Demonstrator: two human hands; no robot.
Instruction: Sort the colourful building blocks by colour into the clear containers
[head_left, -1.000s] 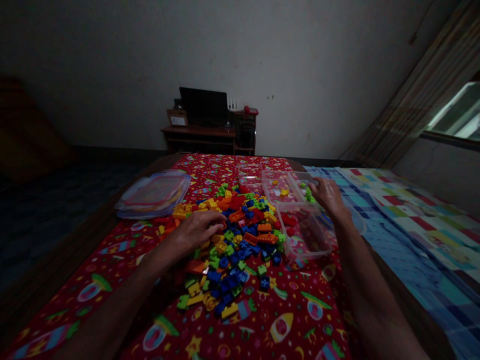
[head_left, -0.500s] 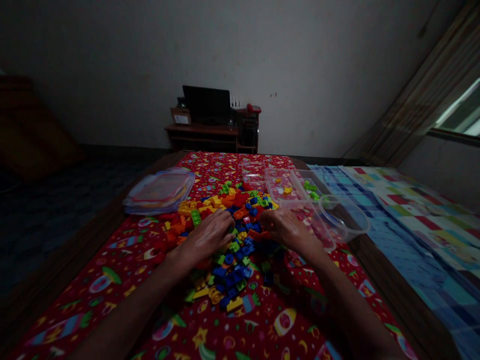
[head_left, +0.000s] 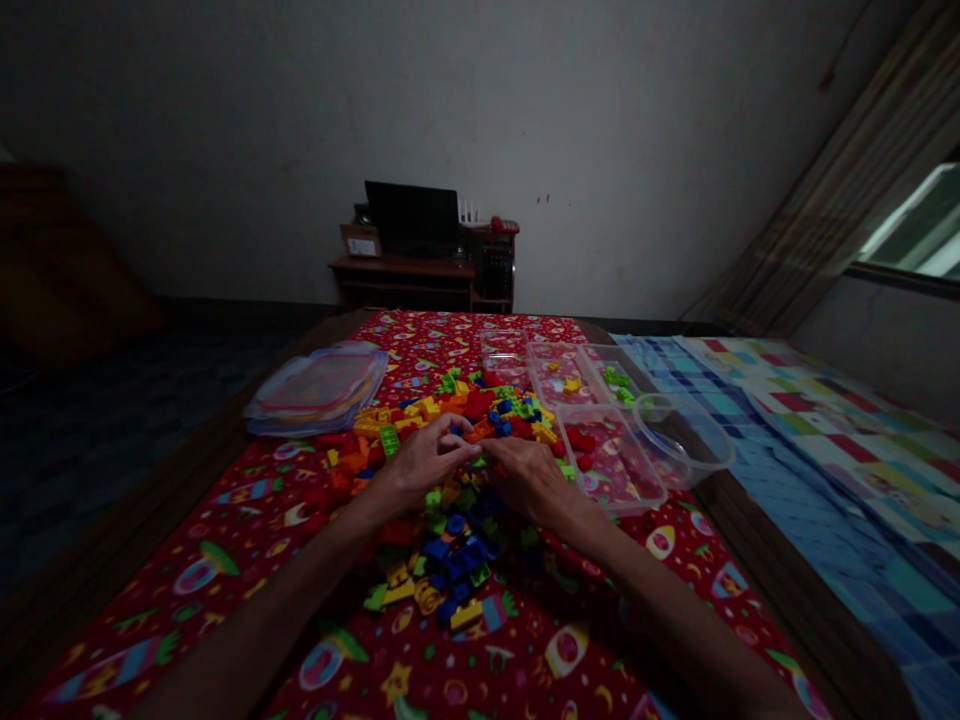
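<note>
A heap of small plastic building blocks [head_left: 457, 565] in blue, yellow, green, red and orange lies below and around my hands. Over its middle is my left hand [head_left: 427, 462], thumb and forefinger curved with a gap between them; a bit of blue shows in that gap. My right hand [head_left: 529, 475] reaches in from the right, palm down, its fingers drawn together close to the left fingertips. Whatever those fingers hold, if anything, is hidden. Right of the heap stands a clear plastic box [head_left: 621, 508], and red blocks [head_left: 581, 440] lie at its left side.
Another clear box [head_left: 551, 350] contains yellow pieces, and a further box [head_left: 637, 368] has green ones. A round clear tub [head_left: 709, 455] stands at the table's right edge. Stacked lids [head_left: 319, 385] lie left on the red patterned cloth [head_left: 330, 590]. A bed [head_left: 810, 450] adjoins the right.
My right hand has moved left, away from the clear box, to meet my left hand over the heap. The left thumb and forefinger have spread apart. The view has shifted slightly.
</note>
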